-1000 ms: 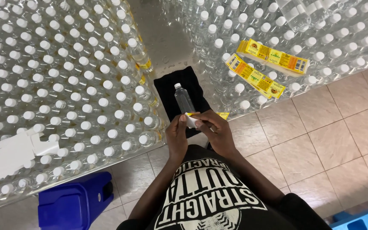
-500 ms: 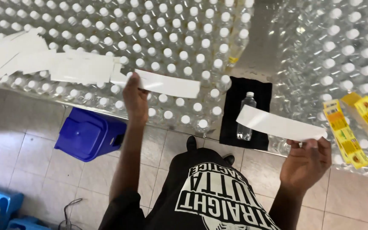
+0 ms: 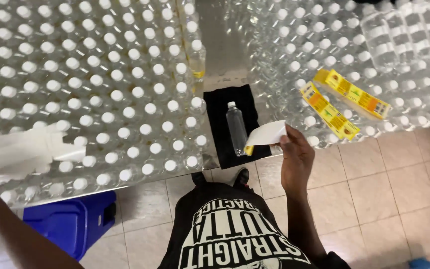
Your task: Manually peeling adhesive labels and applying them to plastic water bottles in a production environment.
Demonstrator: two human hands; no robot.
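The label strip (image 3: 267, 133), white side up with a yellow corner showing at its lower left end, is pinched at its right end in the grip of the right hand (image 3: 296, 158), thumb and fingers closed on it. In the head view it runs leftward from that hand, and its free end sits just over the lower part of a clear bottle (image 3: 237, 130). The bottle lies on a black cloth (image 3: 217, 130) on the worktop, its long axis running away from the person, white cap at the far end, so the strip crosses it almost at right angles. The left hand is out of view past the left edge; only its forearm (image 3: 21, 234) shows, well apart from the bottle. Yellow label sheets (image 3: 342, 102) rest on capped bottles (image 3: 95, 79) to the right
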